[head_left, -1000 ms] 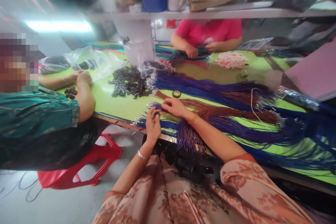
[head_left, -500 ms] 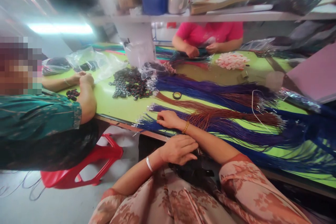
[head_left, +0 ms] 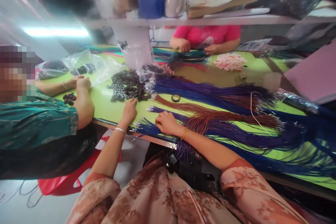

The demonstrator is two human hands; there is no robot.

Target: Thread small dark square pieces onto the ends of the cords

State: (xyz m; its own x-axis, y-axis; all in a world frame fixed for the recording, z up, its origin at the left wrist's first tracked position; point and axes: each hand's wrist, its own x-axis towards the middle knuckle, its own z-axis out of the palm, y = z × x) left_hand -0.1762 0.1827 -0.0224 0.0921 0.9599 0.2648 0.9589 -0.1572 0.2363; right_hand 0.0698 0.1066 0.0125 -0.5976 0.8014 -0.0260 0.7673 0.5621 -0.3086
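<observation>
From the head view, the relation I read first is left hand to pile: the heap of small dark parts (head_left: pixel 126 83) lies straight ahead of my left hand (head_left: pixel 129 112), its near edge right at the fingertips. The heap is a loose spread with no clear long axis. My left hand is clearly the nearer one; my right hand (head_left: pixel 168 123) sits lower and to the right, well apart from the heap. My left fingers are bunched together, and I cannot tell whether they pinch a part or touch one. My right fingers curl down over the blue wires (head_left: pixel 147 125), whose long axis runs sideways along the desk (head_left: pixel 103 109), bare metal tips pointing left; whether those fingers grip, I cannot tell. The brown wires (head_left: pixel 181 106) lie just beyond my right hand.
</observation>
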